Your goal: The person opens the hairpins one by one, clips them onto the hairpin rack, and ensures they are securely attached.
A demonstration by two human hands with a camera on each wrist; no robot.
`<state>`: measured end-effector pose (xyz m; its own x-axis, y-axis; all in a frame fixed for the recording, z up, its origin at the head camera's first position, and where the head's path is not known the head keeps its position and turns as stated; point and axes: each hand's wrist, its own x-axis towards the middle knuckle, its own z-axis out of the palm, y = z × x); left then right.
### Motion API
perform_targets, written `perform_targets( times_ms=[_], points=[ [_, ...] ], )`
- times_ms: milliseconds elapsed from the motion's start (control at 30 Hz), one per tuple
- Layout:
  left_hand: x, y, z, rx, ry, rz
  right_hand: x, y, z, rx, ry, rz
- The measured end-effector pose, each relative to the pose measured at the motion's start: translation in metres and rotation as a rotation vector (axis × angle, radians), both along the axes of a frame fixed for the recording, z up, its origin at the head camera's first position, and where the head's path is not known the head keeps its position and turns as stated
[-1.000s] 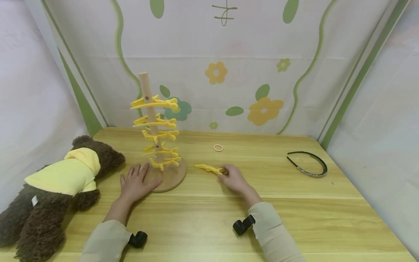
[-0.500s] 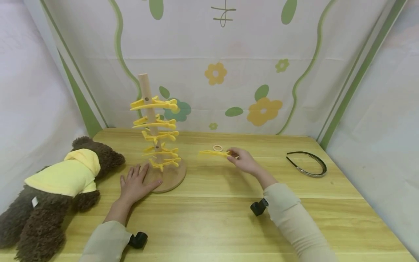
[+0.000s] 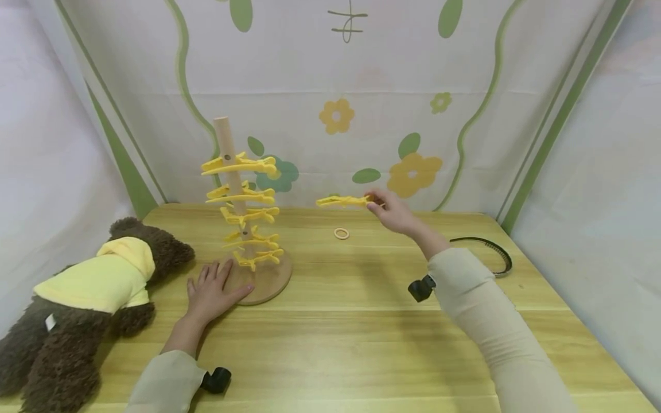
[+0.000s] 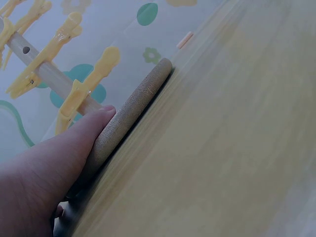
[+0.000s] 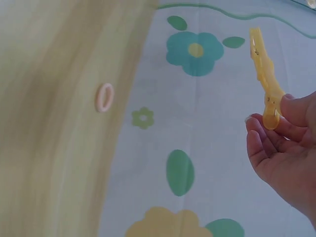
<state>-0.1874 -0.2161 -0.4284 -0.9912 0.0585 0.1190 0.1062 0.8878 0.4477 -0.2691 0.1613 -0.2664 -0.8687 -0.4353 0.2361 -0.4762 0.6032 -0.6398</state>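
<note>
A wooden post (image 3: 223, 137) on a round wooden base (image 3: 276, 281) carries several yellow hair clips (image 3: 248, 195), clamped one above another. My left hand (image 3: 209, 292) lies spread on the near left part of the base, with the thumb along its top; in the left wrist view the thumb (image 4: 94, 123) is at the base's edge. Raised above the table to the right of the post, my right hand (image 3: 392, 211) pinches one yellow hair clip (image 3: 341, 201) by its tail end, the clip pointing left. In the right wrist view that hair clip (image 5: 264, 69) sits between thumb and fingers.
A brown teddy bear (image 3: 95, 281) in a yellow hoodie lies at the left. A small pale ring (image 3: 341, 233) lies toward the back of the table. At the right is a black headband (image 3: 503, 261), partly hidden by the right sleeve. A printed cloth (image 3: 310, 69) stands behind.
My right hand has lifted the hair clip from near the tabletop, moving up and away toward the back cloth. The left hand stays on the base.
</note>
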Motion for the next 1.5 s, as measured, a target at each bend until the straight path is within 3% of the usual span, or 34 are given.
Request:
perform_targets(
  times_ms=[167,467,667,867,1033,1300,1400,1500],
  points=[
    [0.000,-0.001,0.000,-0.007,-0.001,0.003,-0.004,-0.008,0.026,-0.015,-0.024,-0.018],
    [-0.001,-0.001,-0.002,-0.009,0.002,-0.004,-0.009,-0.027,0.062,-0.166,0.050,-0.048],
    [-0.002,-0.001,-0.003,-0.011,0.008,-0.002,-0.009,-0.040,0.084,-0.216,0.046,0.004],
    [-0.003,0.000,-0.004,-0.008,0.016,0.003,-0.007,-0.059,0.100,-0.201,0.060,0.047],
    [-0.003,0.001,-0.003,-0.005,0.018,0.004,-0.008,-0.078,0.108,-0.209,0.091,0.062],
    [-0.002,0.001,-0.001,-0.006,0.003,-0.001,-0.007,-0.106,0.106,-0.285,0.082,0.122],
    [-0.002,0.001,-0.001,-0.007,0.003,0.001,0.003,-0.118,0.110,-0.288,0.064,0.134],
    [-0.002,0.002,0.000,-0.004,0.002,0.001,0.004,-0.128,0.108,-0.278,0.071,0.146]
  ],
)
